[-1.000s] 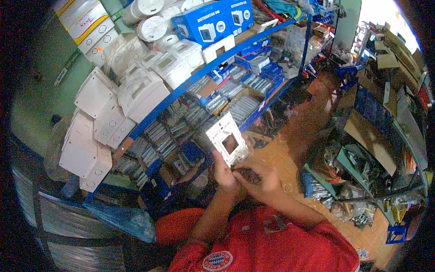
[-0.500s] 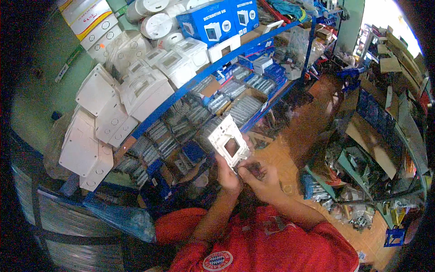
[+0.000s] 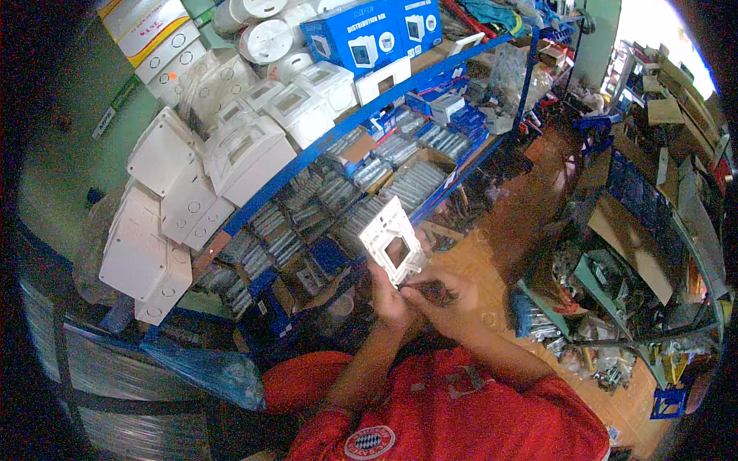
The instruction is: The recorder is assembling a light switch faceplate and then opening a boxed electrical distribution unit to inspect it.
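Observation:
A white plastic wall-plate frame (image 3: 390, 220) with a square opening is held up, tilted, in the middle of the view. My left hand (image 3: 390, 301) grips it from below, thumb side along its lower left edge. Close against the frame's bottom corner is my right hand (image 3: 446, 306), its thumb and fingers pinched together. Something dark shows among the right fingers, too small and shadowed to name.
A blue shelf (image 3: 338, 132) ahead carries white junction boxes (image 3: 159, 154) and blue cartons (image 3: 357, 38). Below, compartments hold many wrapped packs (image 3: 419, 184). To the right, flattened cardboard (image 3: 623, 238) and bagged hardware (image 3: 607, 365) lie over the tiled floor (image 3: 477, 269).
The frame has shifted very slightly and turned a little in my left hand. My right fingers have moved slightly at its lower corner.

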Motion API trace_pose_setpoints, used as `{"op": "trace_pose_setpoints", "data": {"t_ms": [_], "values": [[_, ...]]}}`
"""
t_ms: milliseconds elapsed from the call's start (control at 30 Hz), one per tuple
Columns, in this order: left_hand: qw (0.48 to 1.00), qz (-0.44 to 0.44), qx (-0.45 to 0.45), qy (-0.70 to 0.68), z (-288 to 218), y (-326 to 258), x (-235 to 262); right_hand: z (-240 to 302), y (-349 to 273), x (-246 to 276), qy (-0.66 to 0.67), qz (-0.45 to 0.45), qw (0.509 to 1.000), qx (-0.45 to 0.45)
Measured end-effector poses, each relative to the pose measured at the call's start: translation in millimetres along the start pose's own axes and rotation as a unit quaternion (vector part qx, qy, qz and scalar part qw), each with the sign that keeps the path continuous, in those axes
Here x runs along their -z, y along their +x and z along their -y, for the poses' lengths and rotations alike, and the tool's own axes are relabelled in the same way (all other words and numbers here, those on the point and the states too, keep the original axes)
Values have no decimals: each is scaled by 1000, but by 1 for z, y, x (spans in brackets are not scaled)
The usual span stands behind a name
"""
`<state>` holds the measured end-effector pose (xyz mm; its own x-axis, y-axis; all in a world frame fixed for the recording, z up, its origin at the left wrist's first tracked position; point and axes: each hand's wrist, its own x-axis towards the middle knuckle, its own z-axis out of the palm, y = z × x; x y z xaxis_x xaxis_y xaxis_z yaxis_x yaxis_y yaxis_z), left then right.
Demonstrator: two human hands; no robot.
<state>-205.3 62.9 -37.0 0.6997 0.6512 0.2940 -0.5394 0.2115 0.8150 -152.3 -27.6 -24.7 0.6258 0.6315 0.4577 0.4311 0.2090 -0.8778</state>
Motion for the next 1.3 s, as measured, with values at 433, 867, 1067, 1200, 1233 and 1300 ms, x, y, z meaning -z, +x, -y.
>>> {"op": "trace_pose_setpoints", "data": {"t_ms": [433,867,1067,1200,1233,1300], "values": [[996,13,-38,78,6,5,-2,-7,3,2,165,28,956,-239],[1000,17,19,5,14,2,3,0,-6,-9,119,-53,979,-160],[999,13,30,-34,1,4,3,-3,-6,-5,169,-12,967,-188],[976,6,32,-215,-3,12,-1,-12,-8,1,282,-53,932,-221],[975,-15,44,-218,-6,13,-3,-10,-7,2,282,-52,932,-222],[976,-18,45,-212,-8,12,-5,-2,-4,5,317,-70,915,-239]]}}
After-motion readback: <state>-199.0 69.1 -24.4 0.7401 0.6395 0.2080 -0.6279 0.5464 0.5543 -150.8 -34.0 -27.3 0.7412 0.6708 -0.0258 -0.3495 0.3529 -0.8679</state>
